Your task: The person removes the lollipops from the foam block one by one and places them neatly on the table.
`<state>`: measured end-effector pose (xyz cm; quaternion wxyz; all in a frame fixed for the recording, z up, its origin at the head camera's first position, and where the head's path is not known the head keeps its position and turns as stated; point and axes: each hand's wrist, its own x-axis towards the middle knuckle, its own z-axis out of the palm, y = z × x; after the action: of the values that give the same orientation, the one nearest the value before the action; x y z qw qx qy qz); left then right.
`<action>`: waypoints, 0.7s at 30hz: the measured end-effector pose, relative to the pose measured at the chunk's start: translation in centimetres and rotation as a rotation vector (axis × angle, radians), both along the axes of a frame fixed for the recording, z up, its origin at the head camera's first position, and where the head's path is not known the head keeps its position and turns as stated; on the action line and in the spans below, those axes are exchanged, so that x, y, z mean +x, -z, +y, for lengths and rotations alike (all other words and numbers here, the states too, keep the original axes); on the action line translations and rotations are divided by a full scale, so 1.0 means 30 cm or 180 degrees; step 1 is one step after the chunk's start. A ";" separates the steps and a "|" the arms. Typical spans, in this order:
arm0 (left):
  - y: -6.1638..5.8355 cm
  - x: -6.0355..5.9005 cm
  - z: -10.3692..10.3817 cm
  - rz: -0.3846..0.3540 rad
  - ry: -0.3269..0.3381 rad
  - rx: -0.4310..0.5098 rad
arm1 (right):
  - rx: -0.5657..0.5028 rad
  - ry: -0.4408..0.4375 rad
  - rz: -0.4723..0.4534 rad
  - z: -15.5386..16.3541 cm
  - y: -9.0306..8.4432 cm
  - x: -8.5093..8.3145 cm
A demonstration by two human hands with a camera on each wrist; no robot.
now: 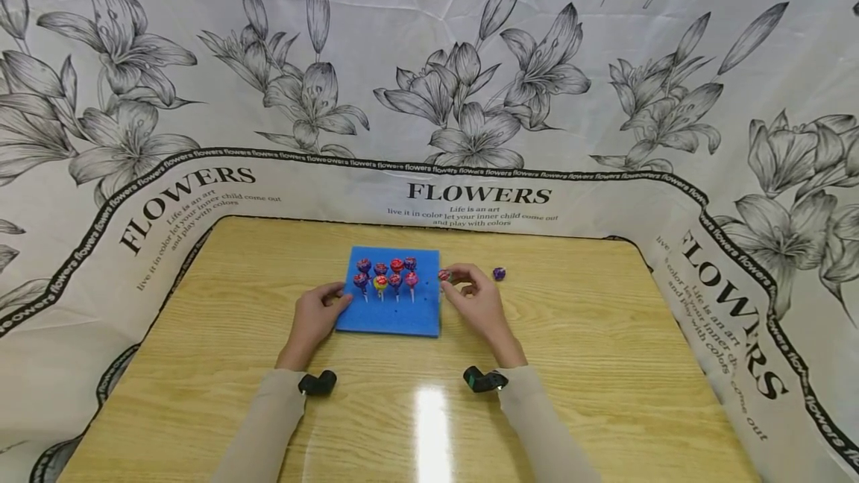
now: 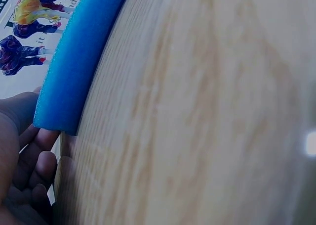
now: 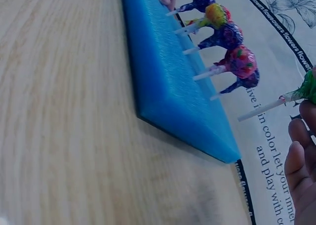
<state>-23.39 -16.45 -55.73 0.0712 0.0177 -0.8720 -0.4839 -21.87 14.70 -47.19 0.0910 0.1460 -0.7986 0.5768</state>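
A blue foam block (image 1: 385,315) lies on the table with several wrapped lollipops (image 1: 380,283) standing in two rows on their sticks. At its left edge is my left hand (image 1: 318,315); in the left wrist view the thumb and fingers (image 2: 43,138) pinch the block's corner. My right hand (image 1: 478,308) pinches another lollipop (image 1: 444,275) by its wrapped head, just off the block's right edge. The right wrist view shows this lollipop's green wrapper (image 3: 310,84), its white stick (image 3: 261,110) pointing toward the block and apart from it. Small holes dot the foam's right and front parts.
A loose purple-wrapped lollipop (image 1: 499,273) lies on the wooden table (image 1: 584,334), to the right of my right hand. White cloth (image 1: 322,188) with printed flowers and lettering borders the table at the back and sides.
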 end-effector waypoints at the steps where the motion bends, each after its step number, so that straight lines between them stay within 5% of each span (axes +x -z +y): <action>1: -0.001 0.000 0.000 -0.0003 0.0002 0.0004 | 0.0007 0.0002 0.0007 0.006 -0.008 0.000; 21: -0.008 0.003 0.002 -0.0055 -0.0010 0.0031 | 0.0269 0.0354 0.0323 0.186 -0.141 -0.040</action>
<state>-23.29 -16.40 -55.48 0.0644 0.0237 -0.8702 -0.4878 -23.08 20.28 -42.96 0.1570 0.1341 -0.8234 0.5285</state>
